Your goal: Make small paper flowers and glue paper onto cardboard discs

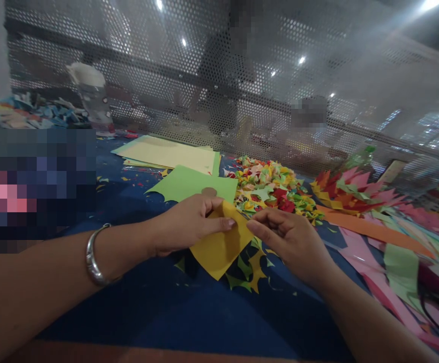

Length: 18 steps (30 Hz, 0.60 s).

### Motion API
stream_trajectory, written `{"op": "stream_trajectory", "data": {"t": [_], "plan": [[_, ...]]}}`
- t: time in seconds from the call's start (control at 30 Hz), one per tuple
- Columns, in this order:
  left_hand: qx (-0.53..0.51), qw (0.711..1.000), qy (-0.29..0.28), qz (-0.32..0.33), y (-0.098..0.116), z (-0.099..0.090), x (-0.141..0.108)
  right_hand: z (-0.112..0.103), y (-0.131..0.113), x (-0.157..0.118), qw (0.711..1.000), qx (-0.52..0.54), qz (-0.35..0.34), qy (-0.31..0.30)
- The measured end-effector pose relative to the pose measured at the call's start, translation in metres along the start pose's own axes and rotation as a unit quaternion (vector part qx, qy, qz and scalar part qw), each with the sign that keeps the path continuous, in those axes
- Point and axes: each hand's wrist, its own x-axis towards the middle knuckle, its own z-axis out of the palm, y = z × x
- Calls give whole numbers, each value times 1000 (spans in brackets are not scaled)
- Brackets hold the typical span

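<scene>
"While the left hand (192,222) pinches the yellow sheet (219,247), what makes that a good grip?"

"Its thumb lies flat across the near face and the fingers go behind, closed firmly on the paper. That spread of contact should stop the sheet from twisting."

"And the right hand (295,239)?"

"It is at the sheet's right edge, fingers curled, thumb and forefinger nearly together. A slim thing (243,216) shows by the fingertips, but it is too small to tell what it is, or whether the hand has hold of it or only of the paper's edge."

"Where exactly is the sheet?"

"Between the two hands, tilted, its top corner in front of the green sheet (192,184) and its lowest corner pointing toward the wearer. It seems raised above the blue table (159,322), with yellow and green scraps (257,267) just beyond and beside it."

"So what would help at that edge?"

"Probably a taut sheet. The left hand does best pinching near the worked edge, yet with its thumb tip clear of the right fingers. Small, slow movements by the right hand would likely crease the paper less."

"Anything in the way?"

"The pile of cut pieces (275,186) is near, past the right hand. Wrists held above the table should disturb it less."
</scene>
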Motion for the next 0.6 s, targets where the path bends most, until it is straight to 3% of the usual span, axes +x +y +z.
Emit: {"op": "stream_trajectory", "data": {"t": [0.1, 0.3, 0.6], "plan": [[39, 999, -36, -3, -1, 0, 0, 0, 1, 0, 1000, -1, 0, 2], [60, 997, -37, 1, 0, 1, -1, 0, 1, -1, 1000, -1, 0, -4], [11, 1000, -18, -21, 1, 2, -2, 1, 3, -1, 1000, 14, 2, 3]]}}
